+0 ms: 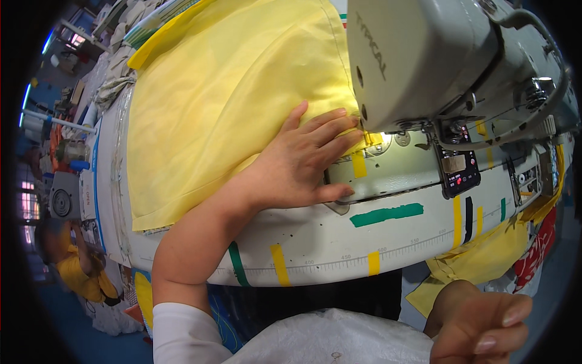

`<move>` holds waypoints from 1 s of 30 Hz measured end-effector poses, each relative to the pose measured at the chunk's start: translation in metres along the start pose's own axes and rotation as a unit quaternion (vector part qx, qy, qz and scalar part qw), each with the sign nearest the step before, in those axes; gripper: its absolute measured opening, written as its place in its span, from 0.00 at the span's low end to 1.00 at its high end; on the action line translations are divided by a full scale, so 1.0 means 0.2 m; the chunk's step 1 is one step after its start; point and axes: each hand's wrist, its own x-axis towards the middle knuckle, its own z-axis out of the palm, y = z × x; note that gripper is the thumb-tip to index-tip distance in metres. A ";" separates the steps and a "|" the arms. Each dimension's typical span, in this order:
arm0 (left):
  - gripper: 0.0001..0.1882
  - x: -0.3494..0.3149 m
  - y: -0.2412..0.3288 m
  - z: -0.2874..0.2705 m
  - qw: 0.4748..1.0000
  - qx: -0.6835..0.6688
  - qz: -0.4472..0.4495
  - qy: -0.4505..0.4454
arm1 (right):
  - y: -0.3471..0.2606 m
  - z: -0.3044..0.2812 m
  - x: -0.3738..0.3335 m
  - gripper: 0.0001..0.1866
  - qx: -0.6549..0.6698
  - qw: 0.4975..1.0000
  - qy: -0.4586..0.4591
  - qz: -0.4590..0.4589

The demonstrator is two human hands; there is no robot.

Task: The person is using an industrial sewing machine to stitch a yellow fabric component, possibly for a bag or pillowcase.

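Head view: my left hand [306,155] lies fingers-spread on the yellow cloth [224,109], left of the sewing machine [418,60], and does best pressing lightly and evenly, clear of the needle plate [381,145], while I cannot tell whether my curled right hand [479,324] holds anything.

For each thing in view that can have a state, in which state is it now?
Yellow cloth: spread out, softly rumpled
Left hand: resting on the cloth, fingers spread
Right hand: off the cloth, fingers bent
Sewing machine: running or stopped, cannot tell
Needle area: brightly lit
Black phone-like device: lying face up
Long green tape strip: stuck flat on the table
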 end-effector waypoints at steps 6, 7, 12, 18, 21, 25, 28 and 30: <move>0.34 0.03 0.03 0.01 0.999 -0.013 0.041 0.025 | -0.03 -0.08 -0.07 0.04 0.063 0.996 -0.009 -0.060; 0.35 0.02 0.02 0.02 0.999 -0.003 0.032 0.017 | -0.06 -0.04 -0.01 0.04 0.063 0.997 -0.007 -0.054; 0.35 0.00 -0.01 0.02 1.000 0.002 0.011 0.001 | -0.04 0.07 0.35 0.05 0.124 0.894 -0.323 0.285; 0.38 0.03 -0.01 0.03 0.995 -0.012 0.053 0.082 | 0.04 -0.18 0.00 0.04 0.019 0.987 -0.148 -0.065; 0.32 -0.02 -0.01 0.02 0.997 -0.024 0.038 0.056 | 0.03 -0.06 -0.07 0.05 0.046 0.986 -0.005 -0.157; 0.16 -0.10 -0.06 -0.20 0.964 -0.226 -0.132 0.042 | -0.15 -0.10 -0.26 0.12 -0.064 0.969 -0.040 0.235; 0.21 -0.39 -0.56 -0.33 0.953 0.111 -0.205 0.194 | -0.15 0.03 -0.33 0.11 0.145 0.907 -0.227 0.323; 0.30 -0.63 -0.82 -0.24 0.906 0.150 -0.388 0.075 | -0.30 0.18 -0.38 0.13 0.335 0.779 -0.315 0.426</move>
